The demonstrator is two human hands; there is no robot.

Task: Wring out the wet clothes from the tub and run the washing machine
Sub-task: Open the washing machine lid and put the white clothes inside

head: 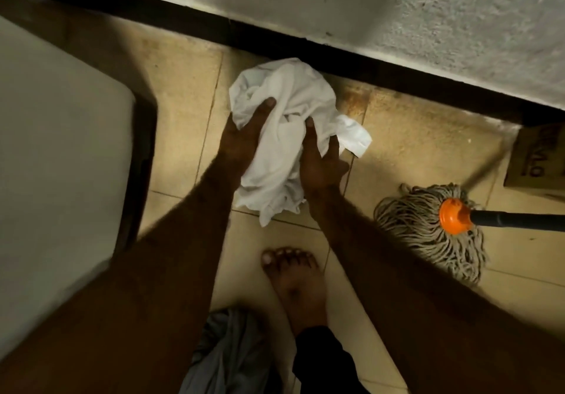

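Gripping a bunched white cloth (pixel 284 124) in both hands, out in front of the body and over the tan floor tiles (pixel 412 155), just short of the dark skirting (pixel 305 48) at the foot of the rough pale wall (pixel 367 11). Clasping the cloth's left side with the left hand (pixel 244 136), thumb laid across the top of the bundle, fingers wrapped behind the fabric and hidden. Clamping the right side with the right hand (pixel 321 164), thumb pressed into the folds, fingers (pixel 334 152) curled round a flap that sticks out to the right. Loose crumpled end of the cloth hanging down between the two wrists. At the left edge, a broad white flat-topped unit (pixel 55 149) with a rounded corner, too blurred to tell what it is. To the right, on the tiles, a string mop head (pixel 428 240) with an orange collar (pixel 454 214) and a dark handle (pixel 519 219) running off the right edge. Farther right, against the skirting, a brown cardboard box (pixel 538 164). Near the bottom, a bare foot (pixel 293 280) flat on the tiles, and just left of it a heap of grey-blue fabric (pixel 226 354).
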